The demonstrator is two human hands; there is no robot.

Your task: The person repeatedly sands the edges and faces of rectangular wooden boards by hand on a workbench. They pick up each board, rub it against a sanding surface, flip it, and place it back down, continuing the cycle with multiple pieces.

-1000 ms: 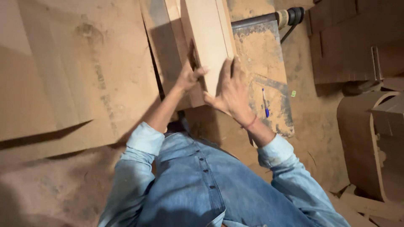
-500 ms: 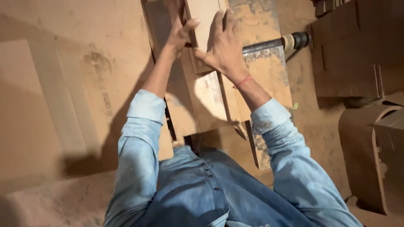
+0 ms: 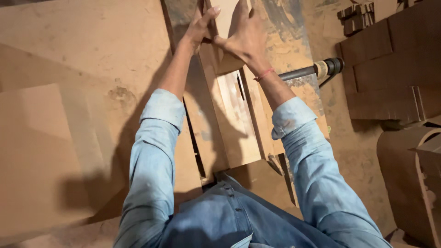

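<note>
A pale wooden board (image 3: 226,14) lies lengthwise on a dusty saw table (image 3: 239,133) and runs out of the top of the view. My left hand (image 3: 200,27) grips the board's left edge, thumb on top. My right hand (image 3: 245,36) presses flat on the board's top, its thumb spread toward the left hand. Both arms, in light blue sleeves, are stretched forward. A narrow dark slot (image 3: 240,86) in the table shows just behind my hands, nearer my body.
A metal bar with a black end (image 3: 321,69) sticks out to the right of the table. Dark stacked boards (image 3: 390,69) stand at the right, a curved wooden piece (image 3: 413,183) at lower right. Large flat brown sheets (image 3: 69,92) cover the left.
Both hands have slid the board away from my body along the table. My arms have stretched out, and the slot now shows behind the board's near end.
</note>
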